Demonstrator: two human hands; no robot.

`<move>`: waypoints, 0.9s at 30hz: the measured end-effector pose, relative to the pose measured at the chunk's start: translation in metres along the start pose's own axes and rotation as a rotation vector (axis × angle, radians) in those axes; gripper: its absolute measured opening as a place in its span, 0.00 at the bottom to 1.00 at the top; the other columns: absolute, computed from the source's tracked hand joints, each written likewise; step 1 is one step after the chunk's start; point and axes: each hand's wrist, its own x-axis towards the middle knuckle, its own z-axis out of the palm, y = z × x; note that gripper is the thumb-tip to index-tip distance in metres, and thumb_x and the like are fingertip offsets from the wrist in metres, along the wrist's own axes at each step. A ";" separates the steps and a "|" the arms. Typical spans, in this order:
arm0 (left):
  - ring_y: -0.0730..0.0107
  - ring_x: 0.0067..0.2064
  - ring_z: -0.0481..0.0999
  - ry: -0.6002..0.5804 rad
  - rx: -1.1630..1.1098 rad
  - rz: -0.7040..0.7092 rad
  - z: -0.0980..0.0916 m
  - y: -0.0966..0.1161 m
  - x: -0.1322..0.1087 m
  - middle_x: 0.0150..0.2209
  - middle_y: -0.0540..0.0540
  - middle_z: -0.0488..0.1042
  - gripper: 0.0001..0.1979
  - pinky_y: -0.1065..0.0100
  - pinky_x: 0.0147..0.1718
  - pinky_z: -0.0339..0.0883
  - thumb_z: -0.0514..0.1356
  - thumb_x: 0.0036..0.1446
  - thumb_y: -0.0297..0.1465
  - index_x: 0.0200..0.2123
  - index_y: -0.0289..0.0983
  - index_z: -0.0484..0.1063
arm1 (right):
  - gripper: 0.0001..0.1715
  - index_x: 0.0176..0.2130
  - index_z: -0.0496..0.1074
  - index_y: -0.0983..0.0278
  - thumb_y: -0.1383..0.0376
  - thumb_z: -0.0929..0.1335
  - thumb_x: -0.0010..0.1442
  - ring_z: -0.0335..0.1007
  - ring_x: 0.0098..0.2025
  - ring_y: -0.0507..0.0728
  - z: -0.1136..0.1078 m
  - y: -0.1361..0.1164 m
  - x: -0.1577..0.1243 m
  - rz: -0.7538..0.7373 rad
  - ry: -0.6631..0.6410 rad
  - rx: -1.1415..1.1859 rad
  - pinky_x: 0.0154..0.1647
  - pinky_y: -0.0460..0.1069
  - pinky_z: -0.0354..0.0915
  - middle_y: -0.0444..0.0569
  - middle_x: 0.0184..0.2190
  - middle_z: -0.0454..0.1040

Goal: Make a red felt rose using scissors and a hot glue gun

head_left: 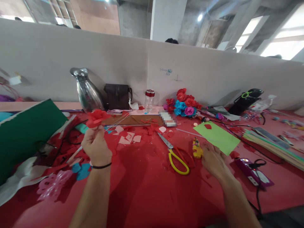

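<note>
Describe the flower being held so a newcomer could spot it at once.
On the red table, look left of the yellow-handled scissors to the left hand. It holds up a single red paper flower, unlike the mixed-colour bunch lying by the partition.

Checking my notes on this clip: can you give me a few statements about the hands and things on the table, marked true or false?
1. The left hand holds up a red flower. True.
2. The right hand grips the scissors. False: they lie loose, to its left.
3. The scissors have yellow handles. True.
4. The jar has a blue lid. False: the lid is red.
</note>
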 end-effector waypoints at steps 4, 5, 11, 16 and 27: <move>0.80 0.18 0.58 0.179 -0.112 -0.017 -0.004 0.004 0.011 0.14 0.56 0.63 0.04 0.72 0.21 0.52 0.59 0.40 0.24 0.17 0.34 0.67 | 0.20 0.47 0.71 0.65 0.71 0.61 0.55 0.64 0.49 0.64 -0.032 -0.056 0.009 -0.145 0.120 0.229 0.46 0.56 0.57 0.56 0.46 0.73; 0.81 0.17 0.57 0.188 -0.107 -0.005 -0.005 0.005 0.014 0.14 0.56 0.63 0.04 0.72 0.20 0.50 0.59 0.39 0.23 0.17 0.34 0.67 | 0.17 0.42 0.73 0.63 0.70 0.60 0.57 0.65 0.46 0.61 -0.039 -0.074 0.012 -0.211 0.103 0.314 0.47 0.55 0.57 0.53 0.42 0.75; 0.82 0.18 0.59 0.361 -0.130 -0.066 -0.018 0.012 0.031 0.16 0.56 0.64 0.06 0.74 0.17 0.43 0.57 0.37 0.21 0.17 0.35 0.62 | 0.14 0.36 0.76 0.60 0.69 0.62 0.58 0.68 0.43 0.60 -0.052 -0.179 0.011 -0.464 -0.183 0.435 0.44 0.55 0.55 0.49 0.36 0.78; 0.83 0.18 0.59 0.349 -0.146 -0.088 -0.025 0.012 0.037 0.19 0.55 0.67 0.05 0.75 0.16 0.42 0.57 0.38 0.21 0.20 0.34 0.63 | 0.17 0.45 0.73 0.62 0.59 0.62 0.61 0.64 0.49 0.63 -0.035 -0.251 -0.011 -0.568 -0.313 0.449 0.46 0.57 0.56 0.54 0.45 0.74; 0.84 0.16 0.54 0.261 -0.229 -0.177 -0.027 0.010 0.031 0.16 0.56 0.64 0.05 0.74 0.16 0.41 0.59 0.38 0.21 0.21 0.34 0.64 | 0.13 0.40 0.73 0.62 0.62 0.62 0.59 0.72 0.40 0.60 -0.029 -0.239 0.020 -0.409 -0.372 0.400 0.38 0.51 0.60 0.52 0.37 0.78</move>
